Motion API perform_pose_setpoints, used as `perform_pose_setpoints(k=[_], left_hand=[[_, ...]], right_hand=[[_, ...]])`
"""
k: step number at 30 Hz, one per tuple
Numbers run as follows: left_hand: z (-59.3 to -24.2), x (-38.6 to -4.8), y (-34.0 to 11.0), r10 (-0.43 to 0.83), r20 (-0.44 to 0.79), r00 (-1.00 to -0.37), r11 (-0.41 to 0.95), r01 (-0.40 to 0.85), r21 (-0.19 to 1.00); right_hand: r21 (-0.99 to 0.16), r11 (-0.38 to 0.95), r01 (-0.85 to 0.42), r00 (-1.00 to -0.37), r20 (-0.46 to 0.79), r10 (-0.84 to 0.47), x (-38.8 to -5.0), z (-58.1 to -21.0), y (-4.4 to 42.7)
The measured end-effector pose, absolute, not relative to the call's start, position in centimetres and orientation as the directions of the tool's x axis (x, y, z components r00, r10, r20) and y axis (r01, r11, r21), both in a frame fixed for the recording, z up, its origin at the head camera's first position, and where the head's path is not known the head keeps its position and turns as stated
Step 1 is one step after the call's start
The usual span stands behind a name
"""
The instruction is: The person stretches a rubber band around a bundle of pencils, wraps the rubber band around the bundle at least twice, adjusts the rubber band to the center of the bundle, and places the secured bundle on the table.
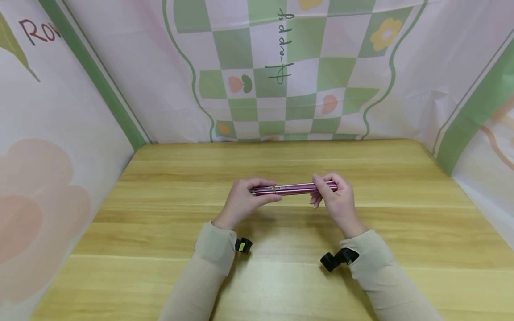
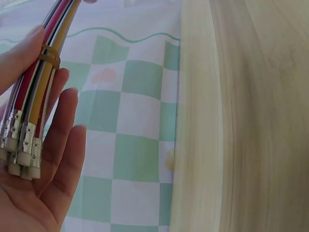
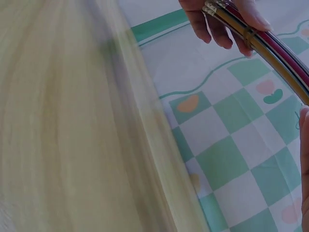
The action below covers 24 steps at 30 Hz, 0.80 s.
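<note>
A bundle of pencils (image 1: 295, 189) is held up over the table, lying nearly level between both hands in the head view. My left hand (image 1: 240, 199) pinches the eraser end, thumb on one side and fingers on the other. White erasers in silver ferrules (image 2: 21, 157) point toward the palm in the left wrist view. A tan rubber band (image 2: 49, 56) wraps the bundle close to the left thumb. The barrels are red, yellow and dark with pale stripes. My right hand (image 1: 340, 203) grips the opposite end, its thumb on top; the right wrist view shows only part of that hand.
Beneath the hands is a wood-grain table (image 1: 281, 281). A printed curtain (image 1: 273, 58) with green checks stands behind it, and fabric panels rise at the left and right. Small black cameras (image 1: 243, 245) sit at both wrists, by the beige sleeves (image 1: 201, 276).
</note>
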<state>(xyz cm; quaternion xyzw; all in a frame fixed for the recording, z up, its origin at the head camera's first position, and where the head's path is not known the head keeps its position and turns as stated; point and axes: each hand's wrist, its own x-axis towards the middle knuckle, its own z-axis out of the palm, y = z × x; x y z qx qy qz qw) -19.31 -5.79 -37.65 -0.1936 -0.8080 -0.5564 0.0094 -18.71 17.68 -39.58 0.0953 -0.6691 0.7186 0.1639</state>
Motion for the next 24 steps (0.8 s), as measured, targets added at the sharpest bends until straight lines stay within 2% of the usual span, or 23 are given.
perform_pose_setpoints(k=[9,20,24], left_hand=[[-37.6,-19.1,-5.6,0.305,0.308,-0.901,0.466,0.423,0.777],[-37.2,-19.0,-5.3,0.343,0.321,-0.882,0.586,0.469,0.661],[-37.1,-19.0,-5.4,0.394,0.334,-0.856,0.630,0.516,0.580]], right_hand=[[-0.928,-0.056,-0.368,-0.925,0.359,0.127,-18.6,-40.3,16.9],[-0.919,-0.062,-0.390,-0.915,0.379,0.136,-18.5,-40.7,16.9],[-0.923,-0.053,-0.381,-0.920,0.372,0.121,-18.4,-40.8,16.8]])
